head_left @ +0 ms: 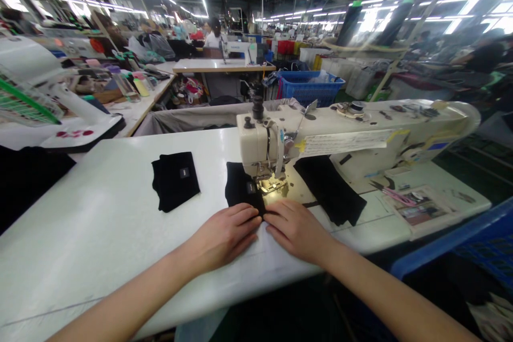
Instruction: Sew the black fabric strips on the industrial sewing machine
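left grip (226, 232) touching black cloth (237, 184), lengthwise fore-aft

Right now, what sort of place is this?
Most likely a garment factory's sewing floor: an industrial sewing machine up front, a second sewing machine on a table beyond, and a labelled black fabric piece being handled.

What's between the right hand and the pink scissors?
In the head view, a piece of black cloth lies between the right hand and the pink scissors.
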`<action>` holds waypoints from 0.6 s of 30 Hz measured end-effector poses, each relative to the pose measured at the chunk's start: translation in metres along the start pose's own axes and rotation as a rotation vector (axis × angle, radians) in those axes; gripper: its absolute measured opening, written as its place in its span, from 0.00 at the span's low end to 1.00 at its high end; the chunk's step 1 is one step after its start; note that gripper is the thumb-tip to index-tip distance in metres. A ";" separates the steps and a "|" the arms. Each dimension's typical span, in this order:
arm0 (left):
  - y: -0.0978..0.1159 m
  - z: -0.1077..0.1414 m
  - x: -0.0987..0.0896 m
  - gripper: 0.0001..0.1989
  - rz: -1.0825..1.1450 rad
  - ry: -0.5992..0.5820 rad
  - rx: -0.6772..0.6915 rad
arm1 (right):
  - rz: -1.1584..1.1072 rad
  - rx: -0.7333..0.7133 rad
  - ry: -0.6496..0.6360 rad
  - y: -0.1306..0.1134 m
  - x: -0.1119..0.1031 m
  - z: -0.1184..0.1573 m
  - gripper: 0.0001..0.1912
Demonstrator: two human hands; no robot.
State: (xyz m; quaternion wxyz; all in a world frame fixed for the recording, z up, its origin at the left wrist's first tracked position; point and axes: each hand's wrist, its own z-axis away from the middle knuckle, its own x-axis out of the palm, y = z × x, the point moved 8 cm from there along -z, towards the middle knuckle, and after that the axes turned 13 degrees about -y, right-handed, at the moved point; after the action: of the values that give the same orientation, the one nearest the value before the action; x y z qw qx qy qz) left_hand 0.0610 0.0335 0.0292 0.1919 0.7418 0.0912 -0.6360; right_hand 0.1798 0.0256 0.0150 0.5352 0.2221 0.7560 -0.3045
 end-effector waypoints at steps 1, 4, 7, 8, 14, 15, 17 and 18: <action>-0.002 -0.001 0.000 0.13 0.003 0.002 0.000 | 0.000 0.004 -0.005 0.002 0.000 -0.002 0.11; -0.010 -0.003 0.000 0.14 0.007 -0.008 -0.012 | 0.014 0.022 -0.020 0.006 0.000 -0.007 0.10; -0.017 -0.005 0.001 0.15 -0.015 -0.038 -0.027 | 0.052 0.040 -0.022 0.009 -0.001 -0.013 0.08; -0.019 -0.006 0.001 0.15 -0.023 -0.047 -0.031 | 0.063 0.045 -0.021 0.010 -0.002 -0.014 0.07; -0.031 -0.012 -0.001 0.15 -0.034 -0.053 -0.037 | 0.104 0.080 -0.042 0.017 -0.002 -0.025 0.07; -0.033 -0.012 -0.001 0.15 -0.034 -0.054 -0.037 | 0.113 0.088 -0.044 0.018 -0.002 -0.027 0.07; -0.038 -0.014 0.000 0.15 -0.035 -0.050 -0.044 | 0.130 0.100 -0.048 0.020 -0.001 -0.030 0.07; -0.041 -0.015 0.000 0.15 -0.037 -0.048 -0.047 | 0.139 0.107 -0.048 0.021 -0.001 -0.031 0.08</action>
State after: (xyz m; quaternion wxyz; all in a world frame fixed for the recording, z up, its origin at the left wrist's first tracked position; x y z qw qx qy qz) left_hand 0.0588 0.0765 0.0242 0.1996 0.7197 0.1151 -0.6549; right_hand 0.1731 0.0621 0.0186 0.5603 0.2947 0.7085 -0.3117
